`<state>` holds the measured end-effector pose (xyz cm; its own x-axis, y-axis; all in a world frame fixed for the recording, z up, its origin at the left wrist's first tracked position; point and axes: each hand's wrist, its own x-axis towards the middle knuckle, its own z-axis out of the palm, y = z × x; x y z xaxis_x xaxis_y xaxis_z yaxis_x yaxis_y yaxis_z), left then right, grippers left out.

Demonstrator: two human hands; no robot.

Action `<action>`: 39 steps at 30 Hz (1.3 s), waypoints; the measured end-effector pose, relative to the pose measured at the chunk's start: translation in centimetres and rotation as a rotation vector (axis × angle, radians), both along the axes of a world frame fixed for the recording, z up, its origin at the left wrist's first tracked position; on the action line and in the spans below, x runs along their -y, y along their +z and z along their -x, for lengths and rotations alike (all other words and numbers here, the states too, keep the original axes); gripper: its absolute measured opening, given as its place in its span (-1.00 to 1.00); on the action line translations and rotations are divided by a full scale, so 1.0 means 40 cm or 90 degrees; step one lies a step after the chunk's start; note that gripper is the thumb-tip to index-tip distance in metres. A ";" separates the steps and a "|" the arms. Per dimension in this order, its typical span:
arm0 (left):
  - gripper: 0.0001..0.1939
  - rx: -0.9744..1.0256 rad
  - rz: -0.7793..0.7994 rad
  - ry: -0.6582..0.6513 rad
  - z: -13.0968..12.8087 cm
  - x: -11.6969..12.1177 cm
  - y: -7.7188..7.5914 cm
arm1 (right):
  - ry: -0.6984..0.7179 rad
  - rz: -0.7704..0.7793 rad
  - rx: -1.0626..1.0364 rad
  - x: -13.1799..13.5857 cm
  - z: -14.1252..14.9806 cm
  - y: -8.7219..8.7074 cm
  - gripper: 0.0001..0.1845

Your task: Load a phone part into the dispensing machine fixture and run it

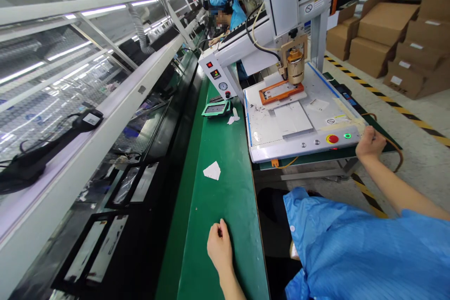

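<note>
My left hand [220, 247] is loosely curled over the green bench top [225, 206], its thumb and fingers drawn together with nothing seen in them. Ahead of it lies a torn piece of white paper [212, 171]. My right hand [370, 143] is closed in a fist at the front right corner of a white bench machine [295, 143], near a lit green button [347, 136] and a red stop knob [332, 139]; I see nothing held in it. On the machine bed, an orange frame [281, 91] sits under a brass-coloured press head [295, 66].
A green-edged device [217, 108] and paper scraps [233, 117] lie beside the machine. Black trays [101, 248] stand along the left. Farther back, a person in blue [228, 7] sits at the line. Cardboard boxes [381, 33] are stacked right, behind striped floor tape [386, 98].
</note>
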<state>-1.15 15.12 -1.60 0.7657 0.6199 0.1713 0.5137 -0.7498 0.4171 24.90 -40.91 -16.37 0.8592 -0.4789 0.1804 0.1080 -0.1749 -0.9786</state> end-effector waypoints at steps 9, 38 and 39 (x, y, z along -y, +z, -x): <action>-0.51 0.003 -0.008 0.000 -0.001 0.005 0.003 | -0.233 0.080 0.046 -0.014 0.010 0.002 -0.42; -0.52 0.015 -0.001 -0.008 0.002 -0.004 -0.008 | 0.345 0.480 -0.261 0.046 -0.020 -0.075 0.29; -0.51 0.013 0.000 -0.008 0.002 -0.004 -0.008 | 0.344 0.503 -0.275 0.046 -0.020 -0.077 0.29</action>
<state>-1.24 15.28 -1.93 0.7695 0.6106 0.1871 0.4961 -0.7560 0.4270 25.72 -42.76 -19.44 0.9892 0.1085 -0.0987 0.0313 -0.8136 -0.5806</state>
